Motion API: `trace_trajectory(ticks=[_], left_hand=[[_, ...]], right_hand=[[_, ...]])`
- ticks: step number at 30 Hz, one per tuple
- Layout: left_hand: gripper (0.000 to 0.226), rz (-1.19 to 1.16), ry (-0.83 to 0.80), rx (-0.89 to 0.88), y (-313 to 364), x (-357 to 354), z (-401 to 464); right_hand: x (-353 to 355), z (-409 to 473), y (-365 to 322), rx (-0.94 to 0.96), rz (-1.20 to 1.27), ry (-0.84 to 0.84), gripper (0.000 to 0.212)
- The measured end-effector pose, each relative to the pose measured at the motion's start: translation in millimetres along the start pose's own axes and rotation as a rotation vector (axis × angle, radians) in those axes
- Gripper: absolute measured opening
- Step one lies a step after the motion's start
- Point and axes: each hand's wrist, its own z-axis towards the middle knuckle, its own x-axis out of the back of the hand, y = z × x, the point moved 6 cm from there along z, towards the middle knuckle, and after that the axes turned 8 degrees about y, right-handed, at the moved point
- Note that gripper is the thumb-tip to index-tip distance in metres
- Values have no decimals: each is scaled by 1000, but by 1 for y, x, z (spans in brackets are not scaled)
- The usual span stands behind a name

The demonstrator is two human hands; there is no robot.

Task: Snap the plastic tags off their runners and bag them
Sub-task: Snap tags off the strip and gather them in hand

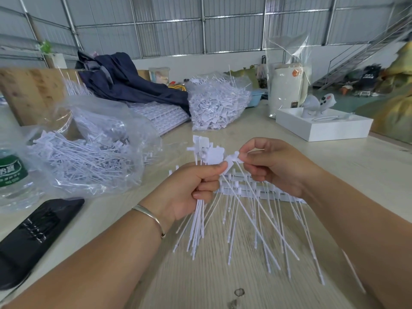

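Observation:
My left hand (194, 186) grips a bundle of loose white plastic tags (198, 221), their flat heads up and their thin tails hanging down. My right hand (274, 166) pinches the head of one tag (234, 157) just to the right of the bundle. Under both hands a white runner (249, 192) with several tags still on it lies on the table, tails fanned toward me. An open clear bag (89, 157) holding many loose tags sits to the left.
A second heap of tags in clear plastic (218, 103) and stacked runner sheets (165, 117) lie further back. A water bottle (11, 175) and a black case (33, 237) are at the left. A white box (323, 128) stands at the right.

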Motion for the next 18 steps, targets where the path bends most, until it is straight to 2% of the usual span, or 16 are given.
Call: trace_trajectory(ticks=[3, 4, 6, 8, 15, 18], left_hand=[[11, -84, -159, 2, 0, -17, -8], [12, -114, -201, 2, 0, -21, -10], [28, -123, -218, -14, 1, -24, -10], [29, -119, -200, -62, 4, -24, -10], [7, -183, -32, 28, 5, -8, -7], [17, -117, 49, -33, 8, -1, -5]], right_hand=[[-16, -5, 0, -37, 164, -138, 9], [-21, -6, 0, -43, 233, -176, 6], [-27, -8, -3, -48, 336, -205, 7], [-27, -8, -7, -23, 339, -200, 7], [-9, -3, -11, 13, 298, 43, 10], [-5, -2, -7, -7, 337, 108, 13]])
